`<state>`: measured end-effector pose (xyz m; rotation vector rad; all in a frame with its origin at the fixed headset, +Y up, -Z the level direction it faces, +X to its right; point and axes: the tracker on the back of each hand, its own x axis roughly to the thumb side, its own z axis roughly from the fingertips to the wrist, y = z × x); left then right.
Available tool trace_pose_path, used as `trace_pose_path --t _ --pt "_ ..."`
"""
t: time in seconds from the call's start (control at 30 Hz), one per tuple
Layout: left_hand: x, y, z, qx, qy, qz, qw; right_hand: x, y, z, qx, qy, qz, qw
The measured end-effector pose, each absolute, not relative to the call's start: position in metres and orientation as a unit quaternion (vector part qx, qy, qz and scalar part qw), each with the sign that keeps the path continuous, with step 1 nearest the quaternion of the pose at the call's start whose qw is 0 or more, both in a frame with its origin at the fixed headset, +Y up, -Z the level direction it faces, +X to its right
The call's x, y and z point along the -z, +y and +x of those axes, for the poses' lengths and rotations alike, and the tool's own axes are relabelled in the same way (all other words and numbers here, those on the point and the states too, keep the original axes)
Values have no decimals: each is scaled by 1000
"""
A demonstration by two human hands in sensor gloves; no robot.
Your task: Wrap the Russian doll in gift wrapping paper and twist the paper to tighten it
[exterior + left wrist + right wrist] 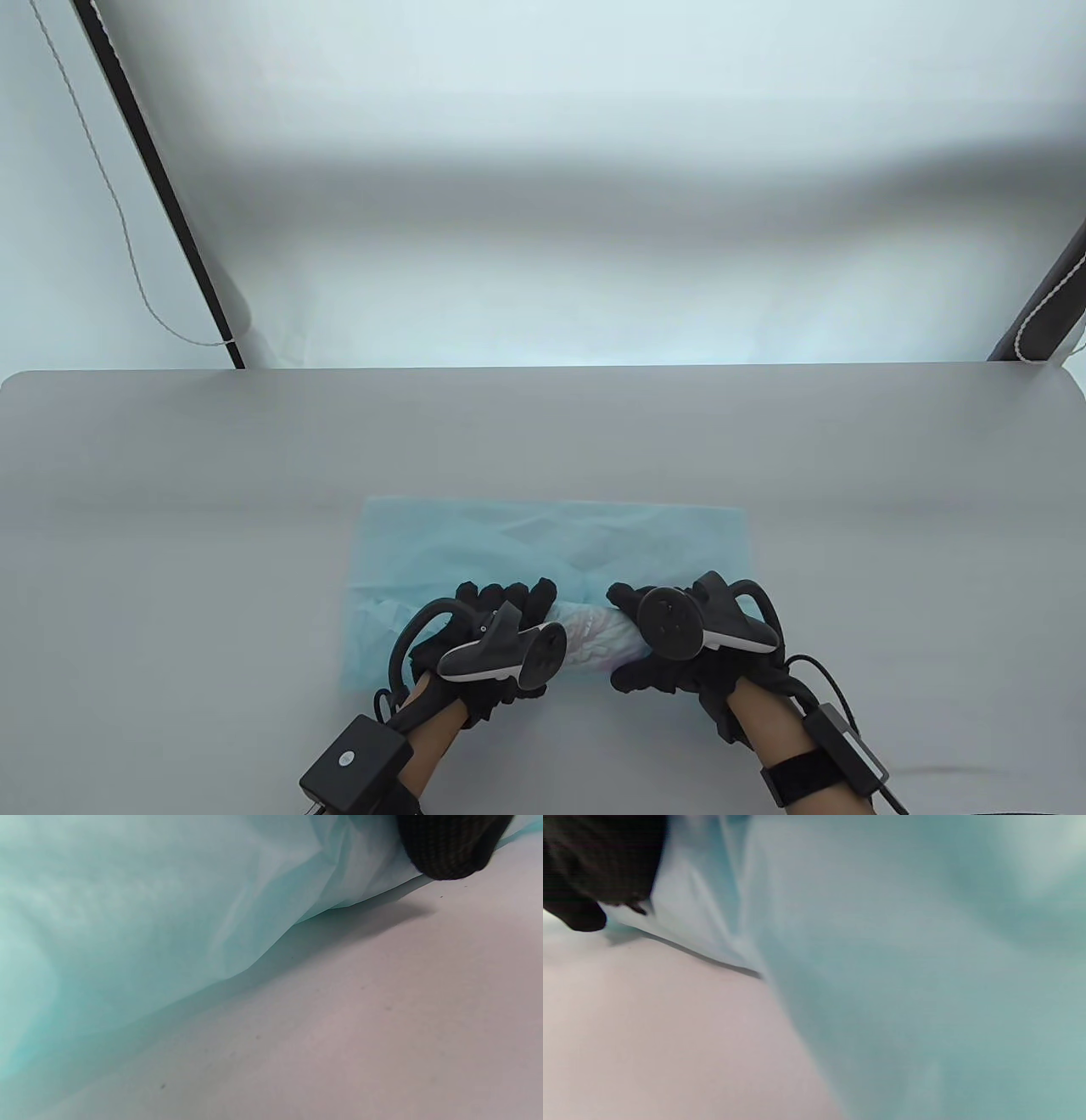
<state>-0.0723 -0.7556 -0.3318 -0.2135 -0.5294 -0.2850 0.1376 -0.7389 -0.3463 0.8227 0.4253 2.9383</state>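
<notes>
A light blue sheet of wrapping paper (560, 535) lies flat on the grey table (212, 475), its near edge rolled over the doll (594, 638), whose pale pattern shows through the paper between my hands. My left hand (501, 607) grips the roll's left end with fingers curled over it. My right hand (645, 615) grips the right end the same way. In the left wrist view the paper (148, 908) fills the upper left with a gloved fingertip (449, 849) on it. In the right wrist view the paper (903, 963) fills the right side beside a gloved fingertip (598, 866).
The table's far edge (543, 370) runs across the middle of the table view, with a white backdrop behind. A black pole (161, 187) and a thin cord (110, 195) stand at the back left, another pole (1048, 297) at the back right.
</notes>
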Motion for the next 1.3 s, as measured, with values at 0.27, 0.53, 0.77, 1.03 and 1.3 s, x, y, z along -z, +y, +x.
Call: trace_pose_path --t 0.27,0.53,0.77,1.03,1.3 --pt "341 -753 -79 92 -275 -137 947 343 -745 130 -948 178 265 -2" --pt "346 -756 -89 33 -274 -195 941 340 -746 127 -943 170 282 41" --pt "342 -758 -93 32 -276 -171 945 341 -743 131 -948 136 283 50" --pt "333 -754 -86 62 -287 -117 949 346 -744 139 -949 157 261 88" --pt "336 -759 -78 108 -281 -114 947 349 -746 141 -945 175 254 110"
